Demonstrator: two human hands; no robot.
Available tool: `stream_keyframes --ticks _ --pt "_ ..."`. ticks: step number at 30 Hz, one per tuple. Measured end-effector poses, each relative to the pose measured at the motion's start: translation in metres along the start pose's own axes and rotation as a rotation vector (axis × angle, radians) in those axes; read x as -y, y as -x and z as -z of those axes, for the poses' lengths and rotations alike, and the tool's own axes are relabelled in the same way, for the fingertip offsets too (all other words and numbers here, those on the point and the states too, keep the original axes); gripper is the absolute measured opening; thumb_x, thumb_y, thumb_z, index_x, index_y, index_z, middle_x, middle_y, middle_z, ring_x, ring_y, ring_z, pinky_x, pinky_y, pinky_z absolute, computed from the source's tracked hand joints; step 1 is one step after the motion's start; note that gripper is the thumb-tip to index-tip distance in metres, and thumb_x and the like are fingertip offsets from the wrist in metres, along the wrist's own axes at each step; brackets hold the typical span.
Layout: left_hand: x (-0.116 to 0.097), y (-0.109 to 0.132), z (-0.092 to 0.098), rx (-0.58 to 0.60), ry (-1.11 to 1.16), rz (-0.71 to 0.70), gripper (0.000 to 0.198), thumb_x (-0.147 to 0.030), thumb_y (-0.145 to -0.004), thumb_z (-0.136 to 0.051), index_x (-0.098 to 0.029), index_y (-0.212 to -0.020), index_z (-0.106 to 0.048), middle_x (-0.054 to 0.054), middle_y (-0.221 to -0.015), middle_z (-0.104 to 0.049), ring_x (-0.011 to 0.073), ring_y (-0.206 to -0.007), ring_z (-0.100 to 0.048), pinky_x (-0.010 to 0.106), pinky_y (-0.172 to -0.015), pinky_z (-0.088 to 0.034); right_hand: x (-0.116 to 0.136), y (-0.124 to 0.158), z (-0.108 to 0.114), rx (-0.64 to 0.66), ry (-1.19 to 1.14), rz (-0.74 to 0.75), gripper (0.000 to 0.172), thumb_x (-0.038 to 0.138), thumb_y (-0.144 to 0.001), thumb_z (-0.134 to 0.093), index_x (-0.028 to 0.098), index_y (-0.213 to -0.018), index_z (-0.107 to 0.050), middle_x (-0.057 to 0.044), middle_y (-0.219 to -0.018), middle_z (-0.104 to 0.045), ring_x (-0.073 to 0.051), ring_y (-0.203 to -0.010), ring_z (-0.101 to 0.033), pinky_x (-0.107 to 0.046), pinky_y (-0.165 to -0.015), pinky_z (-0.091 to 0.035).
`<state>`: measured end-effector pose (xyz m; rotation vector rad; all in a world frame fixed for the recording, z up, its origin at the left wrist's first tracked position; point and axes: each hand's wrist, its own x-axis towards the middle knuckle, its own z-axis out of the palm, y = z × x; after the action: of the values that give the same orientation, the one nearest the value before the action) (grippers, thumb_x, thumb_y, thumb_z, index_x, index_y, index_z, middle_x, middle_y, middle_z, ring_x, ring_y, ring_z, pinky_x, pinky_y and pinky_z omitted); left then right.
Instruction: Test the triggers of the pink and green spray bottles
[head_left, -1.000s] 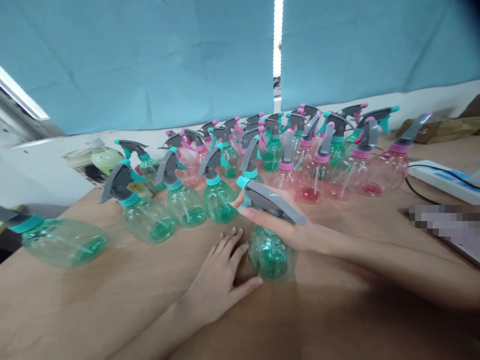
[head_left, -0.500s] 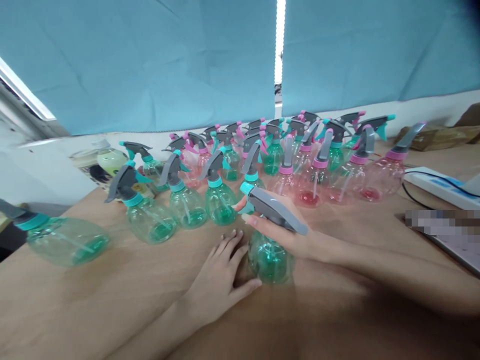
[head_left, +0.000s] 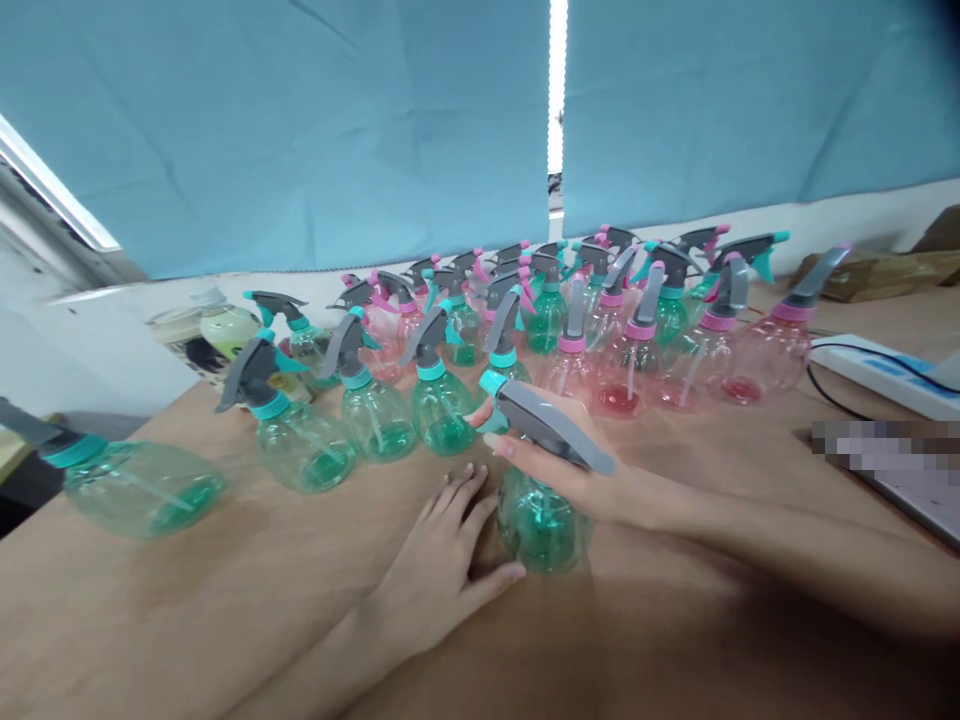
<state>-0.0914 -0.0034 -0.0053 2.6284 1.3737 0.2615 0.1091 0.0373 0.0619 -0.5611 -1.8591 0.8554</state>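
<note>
Liquid (head_left: pixel 546 540), green, lies in the near spray bottle (head_left: pixel 529 500) on the table (head_left: pixel 225 620), its sprayer (head_left: pixel 551 420) gripped by the right hand (head_left: pixel 592 485); the left hand (head_left: pixel 442 555) rests open just beside it. Farther right, red liquid (head_left: pixel 616 402) pools in a pink-collared bottle (head_left: pixel 645 350).

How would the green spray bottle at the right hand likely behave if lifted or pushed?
The green spray bottle may feel slippery, its body being smooth and glossy. Pushed high, it could tip, as the sprayer head juts out above the body. If toppled, its rounded sides might let it roll a little.
</note>
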Motion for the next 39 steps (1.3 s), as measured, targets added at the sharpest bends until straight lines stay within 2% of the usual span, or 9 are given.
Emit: stream_keyframes --ticks 8,13,24,31,39 --pt "0.0 -0.001 -0.001 0.02 -0.025 -0.001 0.068 -0.062 -0.09 -0.049 -0.014 -0.137 -0.046 0.02 -0.151 -0.038 0.0391 -0.139 -0.035 0.061 -0.109 -0.034 -0.003 0.001 0.0 0.008 -0.004 -0.005 0.01 0.023 -0.087 -0.057 0.02 -0.096 -0.059 0.005 -0.071 -0.052 -0.009 -0.056 -0.045 -0.025 -0.051 -0.036" --pt "0.001 0.0 -0.003 0.003 -0.008 -0.008 0.069 -0.063 -0.09 -0.049 -0.013 -0.138 -0.046 0.02 -0.151 -0.038 0.0386 -0.14 -0.034 0.061 -0.11 -0.033 -0.006 0.0 0.0 0.011 0.002 0.014 0.008 0.028 -0.09 -0.057 0.021 -0.09 -0.058 0.004 -0.072 -0.054 -0.01 -0.059 -0.046 -0.026 -0.055 -0.038" --pt "-0.001 0.0 -0.004 0.008 -0.027 -0.006 0.071 -0.066 -0.091 -0.044 -0.014 -0.139 -0.045 0.02 -0.153 -0.035 0.0367 -0.141 -0.032 0.059 -0.112 -0.032 -0.006 0.001 0.003 0.032 0.001 0.028 0.027 0.03 -0.093 -0.055 0.021 -0.07 -0.043 0.008 -0.063 -0.034 -0.008 -0.054 -0.03 -0.026 -0.053 -0.032" --pt "0.0 0.001 -0.004 0.002 -0.022 -0.008 0.073 -0.065 -0.091 -0.045 -0.013 -0.142 -0.041 0.02 -0.152 -0.036 0.036 -0.141 -0.033 0.057 -0.112 -0.032 -0.003 0.002 0.001 0.03 -0.047 -0.084 0.009 0.03 -0.089 -0.059 0.023 -0.092 -0.055 0.003 -0.072 -0.054 -0.012 -0.063 -0.049 -0.028 -0.059 -0.041" --pt "0.0 0.001 -0.004 -0.001 -0.01 -0.005 0.072 -0.065 -0.09 -0.047 -0.013 -0.141 -0.043 0.02 -0.153 -0.036 0.0369 -0.14 -0.033 0.058 -0.111 -0.032 0.003 0.005 -0.001 -0.013 -0.033 -0.115 0.011 0.027 -0.086 -0.058 0.022 -0.096 -0.056 0.003 -0.076 -0.056 -0.011 -0.06 -0.052 -0.026 -0.058 -0.043"
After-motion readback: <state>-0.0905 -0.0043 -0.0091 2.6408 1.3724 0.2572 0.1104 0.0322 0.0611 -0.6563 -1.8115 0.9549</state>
